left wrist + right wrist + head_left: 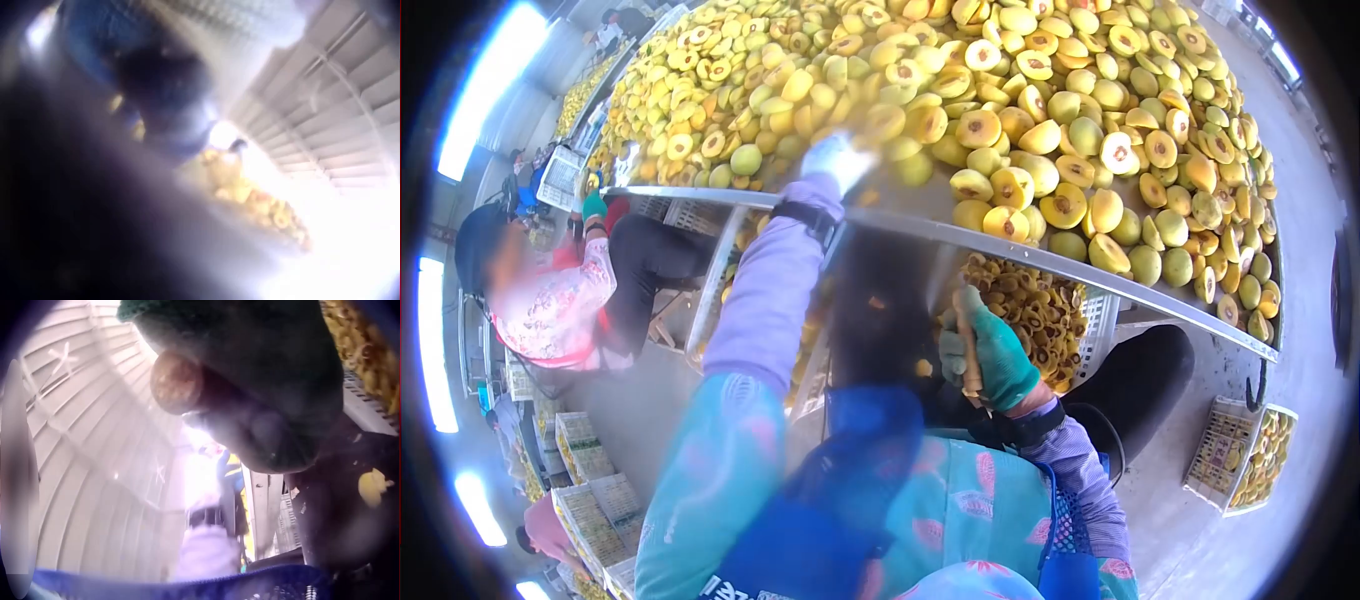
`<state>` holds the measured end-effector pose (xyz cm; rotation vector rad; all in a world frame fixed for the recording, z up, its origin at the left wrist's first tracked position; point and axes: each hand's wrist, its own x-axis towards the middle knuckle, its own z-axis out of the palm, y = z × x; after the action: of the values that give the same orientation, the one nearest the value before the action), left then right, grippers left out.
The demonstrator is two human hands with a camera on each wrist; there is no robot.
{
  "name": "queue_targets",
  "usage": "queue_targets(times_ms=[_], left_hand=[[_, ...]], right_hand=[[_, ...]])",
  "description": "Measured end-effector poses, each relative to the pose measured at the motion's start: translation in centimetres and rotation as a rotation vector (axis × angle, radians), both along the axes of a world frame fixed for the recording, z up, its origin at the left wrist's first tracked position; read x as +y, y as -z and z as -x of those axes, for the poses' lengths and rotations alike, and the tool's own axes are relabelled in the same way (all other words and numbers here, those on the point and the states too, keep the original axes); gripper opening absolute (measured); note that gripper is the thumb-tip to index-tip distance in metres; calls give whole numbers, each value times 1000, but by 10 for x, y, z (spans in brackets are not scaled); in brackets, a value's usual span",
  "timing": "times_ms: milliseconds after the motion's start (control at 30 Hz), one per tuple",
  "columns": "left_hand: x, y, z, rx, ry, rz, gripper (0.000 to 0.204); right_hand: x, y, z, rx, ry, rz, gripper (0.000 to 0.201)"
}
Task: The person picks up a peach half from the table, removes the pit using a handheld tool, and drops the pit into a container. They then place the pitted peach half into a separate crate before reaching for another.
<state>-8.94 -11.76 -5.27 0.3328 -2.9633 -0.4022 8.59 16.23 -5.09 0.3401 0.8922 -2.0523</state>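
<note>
My left hand [837,162], in a white glove, is blurred over the near edge of a heap of halved yellow peaches [1060,170]. In the left wrist view the white glove [244,37] fills the top, and its fingers are too smeared to tell whether they hold anything. Lower down, my right hand [1003,360] in a green glove grips a tool by its wooden handle [970,350]. The handle's round end [177,382] pokes out of the glove in the right wrist view; the tool's working end is hidden.
A metal rim [1040,258] edges the table holding the peaches. Under it stands a crate [1103,325] with many brown-centred fruit pieces. Another crate [1215,455] of fruit is on the floor at right. A seated person [550,290] works at left, near stacked crates [605,510].
</note>
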Motion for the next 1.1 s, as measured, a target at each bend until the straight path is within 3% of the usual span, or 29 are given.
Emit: queue_targets(times_ms=[67, 133, 167, 200, 233, 300, 333, 400, 467, 567, 633, 667, 700, 733, 800, 900, 1000, 1100], left_hand=[[12, -10, 6, -20, 0, -132, 59], [8, -23, -2, -42, 13, -301, 60], [5, -21, -10, 27, 67, -636, 56], [6, -12, -26, 148, 29, -1153, 45], [22, -32, -52, 90, 33, -1474, 36], [38, -31, -83, 123, 211, -1466, 34], [45, -30, -93, 141, 308, -1462, 34], [60, -31, -109, 599, 827, -298, 30], [88, -44, -118, 551, 786, -348, 23], [112, -34, -118, 762, 751, -179, 17], [122, -28, -125, 631, 605, -275, 26], [127, -25, -128, 567, 528, -318, 33], [130, -9, -120, 849, 519, -63, 38], [129, -6, -123, 818, 495, -173, 38], [128, -3, -127, 753, 441, -390, 37], [131, -12, -121, 832, 588, -426, 17], [134, -23, -133, 219, 228, -1455, 18], [131, -29, -133, 488, 539, -828, 16]], right_hand=[[-1, -8, 5, 185, 40, -78, 41], [-3, -2, 13, 446, 128, -164, 26], [-11, -4, 20, 513, 172, -196, 25], [-20, -5, 27, 575, 209, -229, 24], [-30, -3, 33, 907, 319, -395, 23], [-48, 3, 41, 1579, 518, -737, 20], [-49, 4, 39, 1517, 433, -775, 21], [-47, 6, 35, 1421, 320, -842, 21], [-43, 10, 31, 1389, 311, -886, 20], [-39, 13, 22, 1394, 409, -876, 19], [-42, 26, 17, 1543, 475, -992, 19], [-49, 41, 14, 1690, 496, -1120, 32], [-50, 55, 10, 1748, 459, -1170, 42], [-51, 58, 8, 1808, 423, -1219, 51], [-40, 26, 4, 1746, 247, -1155, 57], [-31, -14, -1, 1089, 101, -665, 34], [-23, -36, -3, 415, -25, -192, 45], [-19, -9, 12, -186, -254, 798, 44]])
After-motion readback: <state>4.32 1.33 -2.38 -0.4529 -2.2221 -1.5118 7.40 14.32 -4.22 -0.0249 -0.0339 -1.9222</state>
